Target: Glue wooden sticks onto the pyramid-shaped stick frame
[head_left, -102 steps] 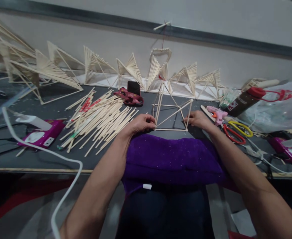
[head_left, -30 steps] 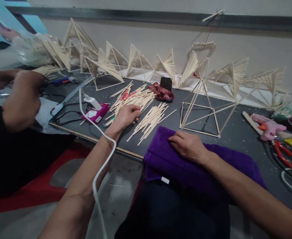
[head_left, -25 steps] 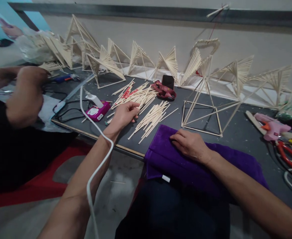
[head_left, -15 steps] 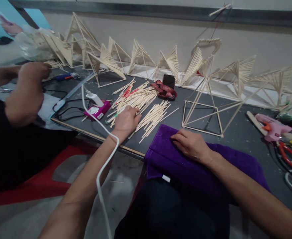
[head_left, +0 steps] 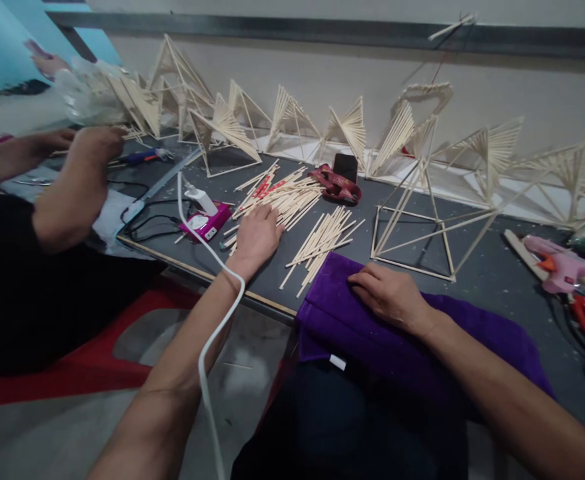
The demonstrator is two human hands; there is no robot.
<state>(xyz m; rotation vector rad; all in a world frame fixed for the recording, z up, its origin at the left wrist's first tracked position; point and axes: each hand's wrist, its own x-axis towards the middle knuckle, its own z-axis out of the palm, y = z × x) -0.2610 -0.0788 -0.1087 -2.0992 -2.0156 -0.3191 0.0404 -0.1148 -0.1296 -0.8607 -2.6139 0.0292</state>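
My left hand lies over the near end of a large loose pile of thin wooden sticks, its fingers spread on top of them. Some of those sticks have red markings. To its right is a smaller bundle of sticks, apart from the hand. My right hand rests on a folded purple cloth at the table's front edge, fingers lying loosely with nothing visible in them. Behind it stands an open stick frame with a square base.
Fan-shaped stick models line the wall. A magenta power socket has a white cable crossing over my left forearm. A red strap lies beside a dark phone. A pink glue gun is at right; a co-worker's arm at left.
My left hand has shifted slightly left and farther onto the large pile, away from the smaller bundle, whose left sticks now lie closer in. My right hand stays on the cloth.
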